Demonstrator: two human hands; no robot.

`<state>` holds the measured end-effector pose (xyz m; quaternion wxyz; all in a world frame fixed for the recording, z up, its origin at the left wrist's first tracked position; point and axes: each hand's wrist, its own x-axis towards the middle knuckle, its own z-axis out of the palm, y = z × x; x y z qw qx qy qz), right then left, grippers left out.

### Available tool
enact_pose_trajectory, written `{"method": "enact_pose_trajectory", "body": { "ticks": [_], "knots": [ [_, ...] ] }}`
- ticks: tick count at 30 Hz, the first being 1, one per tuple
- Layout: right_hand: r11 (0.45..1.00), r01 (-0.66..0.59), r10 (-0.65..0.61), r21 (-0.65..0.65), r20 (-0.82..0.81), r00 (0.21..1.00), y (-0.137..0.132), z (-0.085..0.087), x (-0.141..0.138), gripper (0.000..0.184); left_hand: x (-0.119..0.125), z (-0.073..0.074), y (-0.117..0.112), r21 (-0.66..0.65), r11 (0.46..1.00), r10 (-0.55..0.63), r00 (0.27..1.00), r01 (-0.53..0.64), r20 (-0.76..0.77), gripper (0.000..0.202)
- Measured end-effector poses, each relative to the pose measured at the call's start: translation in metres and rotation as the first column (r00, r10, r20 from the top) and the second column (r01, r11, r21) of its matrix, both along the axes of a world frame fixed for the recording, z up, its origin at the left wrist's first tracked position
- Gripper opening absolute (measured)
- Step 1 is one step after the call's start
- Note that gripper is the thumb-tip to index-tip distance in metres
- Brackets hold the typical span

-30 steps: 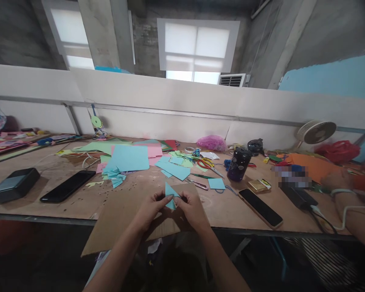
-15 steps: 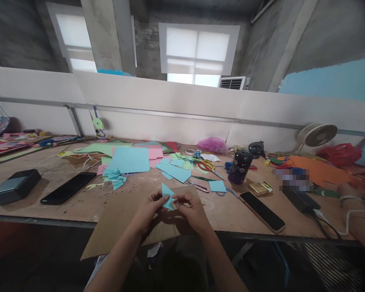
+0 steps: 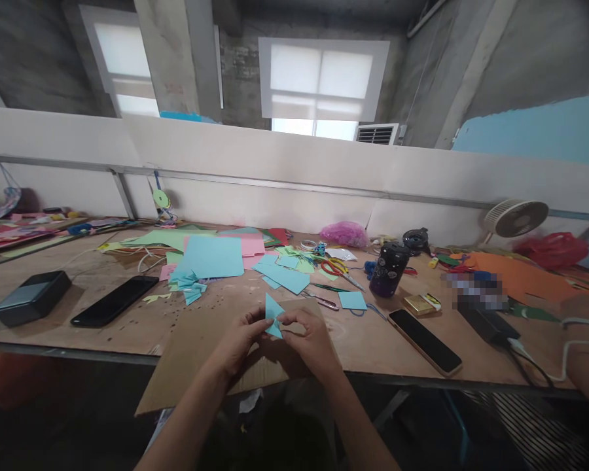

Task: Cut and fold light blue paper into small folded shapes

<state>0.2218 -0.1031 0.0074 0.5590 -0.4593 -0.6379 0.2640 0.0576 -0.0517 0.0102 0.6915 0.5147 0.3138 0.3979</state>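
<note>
A small folded piece of light blue paper (image 3: 273,315) stands between my two hands over a brown cardboard sheet (image 3: 191,353) at the table's near edge. My left hand (image 3: 239,340) pinches its left side with thumb and fingers. My right hand (image 3: 310,339) pinches its right side, fingers curled. The paper's pointed tip sticks up above my fingertips.
Blue, pink and green paper sheets (image 3: 211,256) lie behind, with red-handled scissors (image 3: 334,269), a dark cup (image 3: 385,268), a black phone (image 3: 114,300), a black box (image 3: 31,297) and a second phone (image 3: 425,341). Another person's arm (image 3: 586,356) rests at the right. A small fan (image 3: 515,218) stands at the back right.
My hands have kept the blue paper and turned it a little between the fingers. The other person's arm at the right has drawn back toward the edge.
</note>
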Motion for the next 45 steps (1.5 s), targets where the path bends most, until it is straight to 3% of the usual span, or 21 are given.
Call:
{"method": "enact_pose_trajectory", "body": {
  "ticks": [7, 15, 23, 29, 38, 45],
  "knots": [
    [0.999, 0.014, -0.015, 0.041, 0.035, 0.999, -0.001, 0.002, 0.000, 0.016, -0.001, -0.005, 0.002, 0.053, 0.999, 0.006, 1.000, -0.006, -0.014, 0.034],
    [0.999, -0.026, 0.026, 0.026, 0.032, 0.999, -0.003, 0.004, 0.000, 0.023, 0.000, 0.000, -0.001, 0.042, 0.999, 0.010, 1.000, -0.009, -0.025, 0.031],
    [0.999, 0.005, -0.006, 0.033, 0.046, 0.999, -0.002, 0.007, 0.000, 0.013, 0.001, 0.000, 0.000, 0.020, 1.000, 0.010, 0.998, -0.009, -0.054, 0.030],
    [0.998, 0.061, -0.061, 0.009, 0.045, 0.997, -0.002, 0.008, 0.000, 0.009, 0.001, 0.005, -0.003, 0.110, 0.993, -0.023, 0.992, 0.037, -0.124, 0.027],
    [0.989, 0.150, -0.150, 0.015, 0.013, 0.989, 0.003, -0.004, -0.002, 0.004, 0.004, 0.014, -0.014, 0.152, 0.984, -0.083, 0.992, 0.096, -0.092, 0.032],
    [0.983, 0.183, -0.183, 0.006, 0.026, 0.983, 0.003, -0.004, -0.002, 0.004, 0.007, 0.009, -0.013, 0.237, 0.968, -0.041, 0.984, 0.083, -0.175, 0.032]
  ]
}}
